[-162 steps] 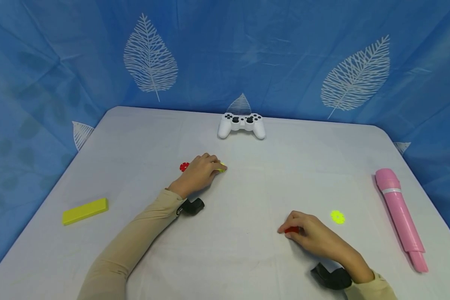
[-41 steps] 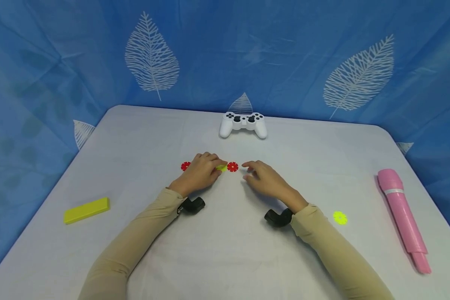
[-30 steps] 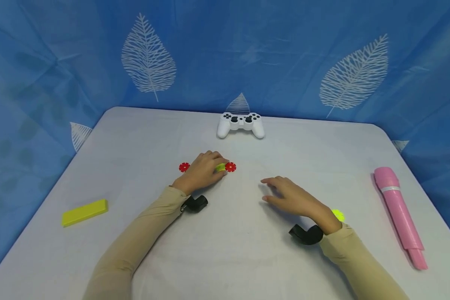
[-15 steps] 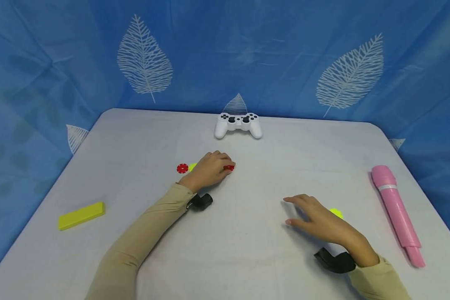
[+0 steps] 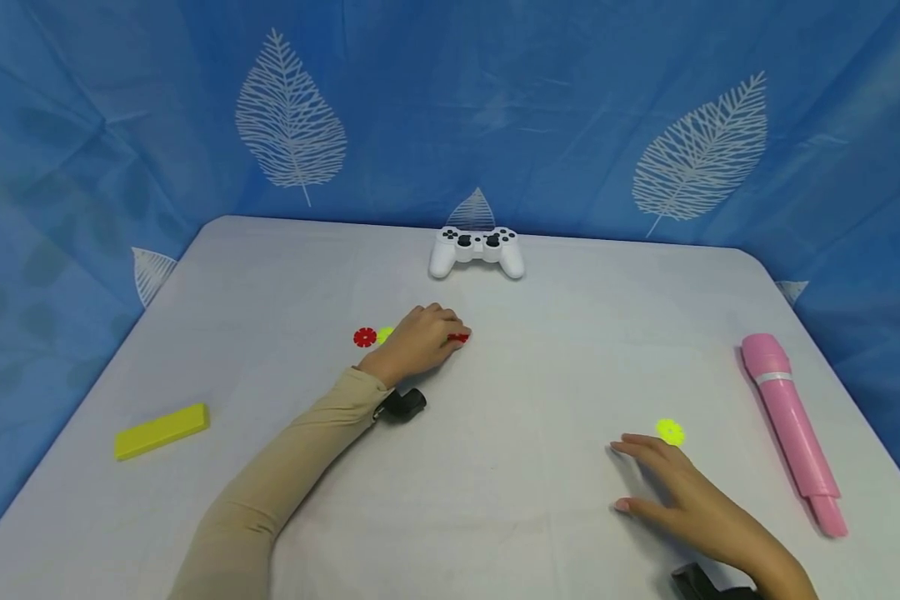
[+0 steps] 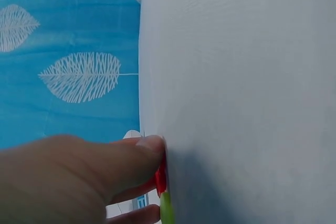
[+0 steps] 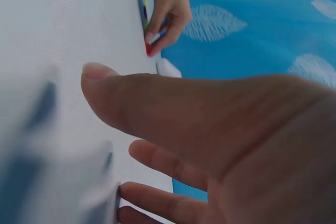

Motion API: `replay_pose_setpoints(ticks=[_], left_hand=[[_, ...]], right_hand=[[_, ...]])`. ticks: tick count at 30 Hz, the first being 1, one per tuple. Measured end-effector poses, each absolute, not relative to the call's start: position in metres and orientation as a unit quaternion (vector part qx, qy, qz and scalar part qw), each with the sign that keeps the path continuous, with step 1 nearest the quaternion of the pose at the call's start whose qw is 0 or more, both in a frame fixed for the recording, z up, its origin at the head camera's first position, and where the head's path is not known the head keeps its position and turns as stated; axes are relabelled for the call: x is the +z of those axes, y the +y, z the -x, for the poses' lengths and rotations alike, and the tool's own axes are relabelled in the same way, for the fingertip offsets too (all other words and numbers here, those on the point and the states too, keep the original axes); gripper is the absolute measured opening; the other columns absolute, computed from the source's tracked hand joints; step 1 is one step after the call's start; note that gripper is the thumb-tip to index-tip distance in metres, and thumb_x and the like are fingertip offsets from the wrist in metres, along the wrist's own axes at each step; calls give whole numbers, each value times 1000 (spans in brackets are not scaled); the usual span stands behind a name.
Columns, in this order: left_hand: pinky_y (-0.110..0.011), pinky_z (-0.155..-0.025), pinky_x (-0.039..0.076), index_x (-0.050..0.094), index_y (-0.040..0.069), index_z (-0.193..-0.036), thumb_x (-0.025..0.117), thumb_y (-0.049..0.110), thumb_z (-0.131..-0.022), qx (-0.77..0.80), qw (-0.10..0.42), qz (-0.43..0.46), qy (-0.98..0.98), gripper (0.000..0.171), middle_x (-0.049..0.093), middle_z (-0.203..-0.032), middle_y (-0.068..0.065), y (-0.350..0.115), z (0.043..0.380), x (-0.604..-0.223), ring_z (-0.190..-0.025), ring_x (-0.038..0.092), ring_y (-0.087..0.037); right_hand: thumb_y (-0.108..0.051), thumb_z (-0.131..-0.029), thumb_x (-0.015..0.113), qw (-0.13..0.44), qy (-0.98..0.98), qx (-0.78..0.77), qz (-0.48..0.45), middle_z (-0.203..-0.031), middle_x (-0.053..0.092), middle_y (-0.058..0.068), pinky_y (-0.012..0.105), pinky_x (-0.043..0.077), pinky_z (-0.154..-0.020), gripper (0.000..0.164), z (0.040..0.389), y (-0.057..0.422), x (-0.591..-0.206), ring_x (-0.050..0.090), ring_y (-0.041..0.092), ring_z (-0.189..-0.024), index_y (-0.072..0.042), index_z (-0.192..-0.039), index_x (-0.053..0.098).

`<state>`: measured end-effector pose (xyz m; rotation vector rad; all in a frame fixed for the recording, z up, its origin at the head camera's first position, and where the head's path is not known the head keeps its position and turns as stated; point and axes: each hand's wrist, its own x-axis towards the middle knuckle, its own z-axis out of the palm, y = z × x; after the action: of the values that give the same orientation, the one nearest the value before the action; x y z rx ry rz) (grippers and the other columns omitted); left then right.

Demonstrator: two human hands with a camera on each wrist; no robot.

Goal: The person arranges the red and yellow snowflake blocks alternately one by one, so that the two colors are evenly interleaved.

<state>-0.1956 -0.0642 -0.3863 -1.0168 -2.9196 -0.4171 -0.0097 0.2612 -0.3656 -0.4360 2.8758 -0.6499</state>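
Note:
My left hand rests on the table and pinches a small red notched plastic disc between thumb and fingers. In the left wrist view the edge of that red disc shows under the thumb, a yellow-green disc beside it. Left of the hand lie another red flower-shaped disc and a yellow one, partly covered by the hand. My right hand hovers with spread fingers and holds nothing; just beyond its fingers lies a loose yellow disc.
A white game controller stands at the table's far edge. Off to the left lies a yellow block. A pink microphone-shaped object lies along the right side. Blue curtain hangs behind the white table.
The right hand set its red disc down beside the left hand, then withdrew toward the lower right near the loose yellow disc. My left hand shifted right from a yellow disc onto that red disc.

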Motion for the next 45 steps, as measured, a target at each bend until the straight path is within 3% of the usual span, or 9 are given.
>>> replay_pose_setpoints(ticks=[2, 7, 15, 21, 26, 33, 45], left_hand=[[-37, -85, 46, 68, 17, -109, 62, 17, -85, -134, 12, 326, -936, 24, 66, -107, -2, -64, 195, -386, -99, 56, -20], [-36, -84, 46, 68, 17, -109, 62, 17, -85, -131, 11, 324, -937, 25, 65, -108, -2, -64, 194, -386, -98, 56, -20], [-36, -86, 46, 67, 18, -111, 61, 19, -86, -129, 5, 316, -940, 25, 65, -110, -2, -64, 194, -387, -101, 55, -20], [-37, -86, 46, 67, 17, -110, 61, 18, -86, -132, 7, 314, -940, 25, 65, -110, -2, -65, 194, -387, -100, 55, -20], [-36, -86, 46, 67, 17, -110, 61, 18, -86, -132, 9, 314, -940, 25, 65, -109, -2, -65, 194, -387, -100, 56, -20], [-36, -85, 46, 67, 18, -110, 61, 18, -86, -135, 9, 312, -940, 25, 65, -110, -2, -66, 194, -388, -101, 55, -20], [-35, -84, 46, 67, 18, -110, 61, 18, -86, -136, 17, 317, -939, 24, 65, -108, -1, -64, 194, -392, -99, 56, -19]], right_hand=[[-45, -73, 69, 80, 963, -215, 138, -128, 47, 4, 46, 40, -86, 61, 5, 265, -367, 41, 25, -116, -22, -126, 49], [-45, -75, 68, 86, 970, -209, 90, -124, 52, 8, 52, 43, -83, 61, -2, 271, -369, 49, 29, -110, -18, -126, 50], [-36, -80, 67, 34, 978, -205, 2, -108, 55, 13, 29, 49, -68, 54, 5, 280, -372, 56, 25, -91, -6, -123, 52], [-29, -84, 63, 6, 977, -209, -31, -98, 53, 20, 19, 41, -55, 58, 20, 290, -376, 53, 19, -76, 5, -127, 44], [-30, -86, 61, 17, 978, -205, -33, -91, 53, 19, 22, 34, -54, 59, 34, 297, -378, 45, 15, -69, 10, -126, 42], [-34, -88, 57, 51, 977, -202, -48, -86, 53, 19, 26, 34, -54, 55, 45, 300, -379, 47, 22, -72, 8, -121, 46], [-20, -83, 63, 23, 973, -215, -75, -88, 54, 21, 26, 33, -55, 40, 45, 296, -383, 47, 22, -72, 8, -109, 55]])
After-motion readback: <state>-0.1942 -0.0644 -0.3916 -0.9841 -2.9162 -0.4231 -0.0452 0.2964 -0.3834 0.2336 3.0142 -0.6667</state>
